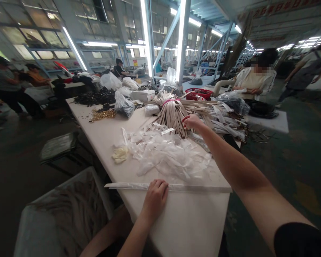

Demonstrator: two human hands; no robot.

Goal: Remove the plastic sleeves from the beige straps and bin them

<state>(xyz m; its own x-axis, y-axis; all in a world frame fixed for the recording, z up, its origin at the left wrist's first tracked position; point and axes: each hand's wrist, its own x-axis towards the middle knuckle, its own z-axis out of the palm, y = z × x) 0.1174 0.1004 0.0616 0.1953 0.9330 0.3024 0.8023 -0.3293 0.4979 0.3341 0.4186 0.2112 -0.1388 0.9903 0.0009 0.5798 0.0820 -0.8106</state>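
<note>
My right hand (193, 122) reaches far across the table to a bundle of flat beige straps (169, 112), tied near its top with a pink band. Its fingers are pinched at the bundle's right side, on a strap. Closer to me, my left hand (155, 194) rests with fingers together over a long white strip in a clear sleeve (131, 186), which lies crosswise and sticks out past the table's left edge. Between both hands spreads a heap of crumpled clear plastic sleeves (171, 157).
A crumpled yellowish piece (120, 155) lies left of the heap. Farther back are gold pieces (103, 115), black parts (93, 98), filled plastic bags (124, 103) and a red basket (198, 94). A strap-filled bin (29, 225) stands lower left. A person (255, 76) works at right.
</note>
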